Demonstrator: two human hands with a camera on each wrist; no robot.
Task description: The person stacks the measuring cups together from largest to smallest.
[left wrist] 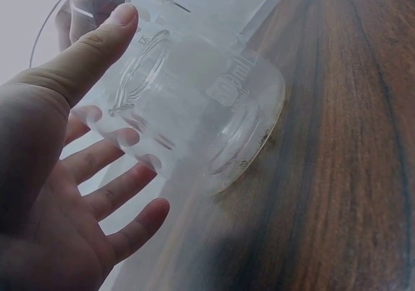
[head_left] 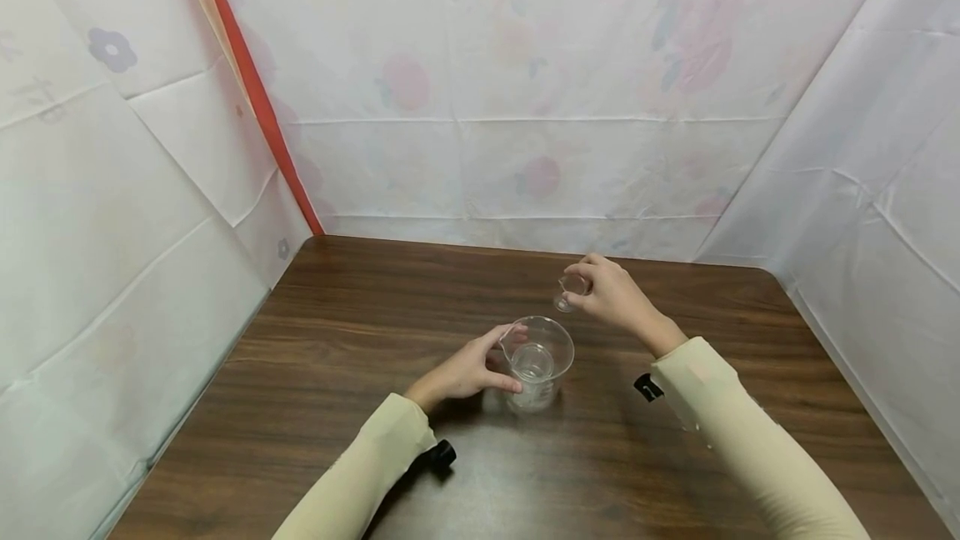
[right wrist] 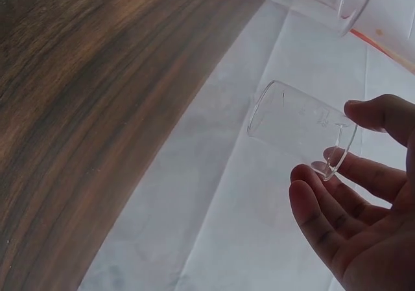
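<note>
A large clear glass beaker [head_left: 537,398] stands upright on the wooden table, with a smaller beaker [head_left: 532,362] nested inside it. My left hand [head_left: 468,369] holds the large beaker from its left side, thumb in front and fingers around the back. In the left wrist view, white printed markings show on the large beaker's wall [left wrist: 227,87]. Beyond it and to the right, my right hand [head_left: 611,297] pinches a small glass beaker [right wrist: 298,119] near its rim, between thumb and fingers. That small beaker is held up, its base pointing away from the palm.
The dark wooden table [head_left: 360,298] is bordered by white patterned sheets [head_left: 465,165] at the back and both sides. A red strip [head_left: 255,90] runs down the back left corner. Black wrist devices [head_left: 442,455] sit at both cuffs.
</note>
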